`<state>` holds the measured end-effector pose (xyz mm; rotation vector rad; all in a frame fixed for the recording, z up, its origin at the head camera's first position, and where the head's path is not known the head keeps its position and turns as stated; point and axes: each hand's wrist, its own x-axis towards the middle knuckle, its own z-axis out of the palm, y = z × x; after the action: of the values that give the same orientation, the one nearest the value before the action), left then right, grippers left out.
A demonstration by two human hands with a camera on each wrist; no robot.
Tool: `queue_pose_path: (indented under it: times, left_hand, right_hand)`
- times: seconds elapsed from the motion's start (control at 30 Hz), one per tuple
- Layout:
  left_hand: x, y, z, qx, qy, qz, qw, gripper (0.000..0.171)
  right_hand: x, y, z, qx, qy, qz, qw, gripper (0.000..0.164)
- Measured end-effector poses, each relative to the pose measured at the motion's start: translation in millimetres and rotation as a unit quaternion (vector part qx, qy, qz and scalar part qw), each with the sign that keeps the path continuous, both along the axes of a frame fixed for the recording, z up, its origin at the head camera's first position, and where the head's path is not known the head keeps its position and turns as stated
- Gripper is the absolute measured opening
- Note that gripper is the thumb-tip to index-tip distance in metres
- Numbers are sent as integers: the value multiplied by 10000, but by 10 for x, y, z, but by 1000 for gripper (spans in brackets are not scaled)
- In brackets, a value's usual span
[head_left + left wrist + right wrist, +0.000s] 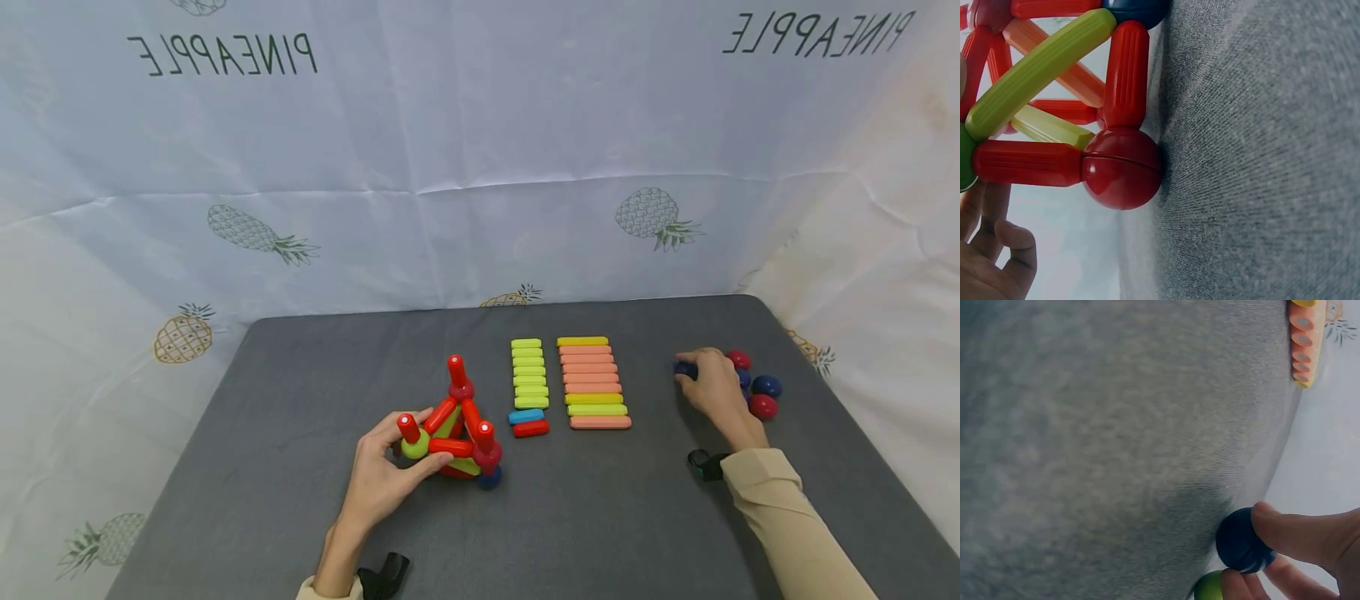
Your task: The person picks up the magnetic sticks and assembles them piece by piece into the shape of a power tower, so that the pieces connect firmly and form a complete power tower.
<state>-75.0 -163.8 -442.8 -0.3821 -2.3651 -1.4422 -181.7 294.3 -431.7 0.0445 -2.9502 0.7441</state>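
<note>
My left hand (pixel 378 479) grips a frame built of magnetic rods and balls (pixel 451 447), thumb at its front and fingers round the left side. Three red rods point up from its top corners, one of them on a light green ball (pixel 415 446). In the left wrist view a lower red ball (pixel 1122 169) sits right at the table surface, with a yellow-green rod (pixel 1041 72) slanting across a side. Off to the right, my right hand (pixel 716 387) pinches a dark blue ball (pixel 1238 540) between thumb and fingers, close over the table. A green ball (pixel 1209 587) shows beside those fingers.
Several red and blue balls (pixel 767 386) lie beside the right hand, partly hidden by it. Mid-table stand a column of short yellow-green rods (pixel 528 371) with a blue and a red rod below, and a column of longer orange and yellow rods (pixel 590 377). A pineapple-print cloth (pixel 450 125) hangs behind.
</note>
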Motion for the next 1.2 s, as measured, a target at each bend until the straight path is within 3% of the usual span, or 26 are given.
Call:
queue_pose_path:
  times: [0.4,0.6,0.77,0.9,1.2]
  left_hand:
    - [6,-2,-7,-8,-74,35,10000,53]
    - [7,1,-10,16,-83,22,10000,53]
    - [2,2,-14,-5,-65,20,10000,53]
    - [3,6,-18,5,-64,8,10000,54]
    - [3,12,-9,81,1,-59,9999,55]
  right_hand:
    - [27,10,-7,9,91,-71,9999,35]
    - [58,-251,245,-387,488,-28,9981,42]
    - [129,-671,604,-807,884,558,9912,38]
    - [153,-1027,846,-1082,953,1086,9836,37]
    - [242,-1772,1176,-1666,1104,2153,9559,43]
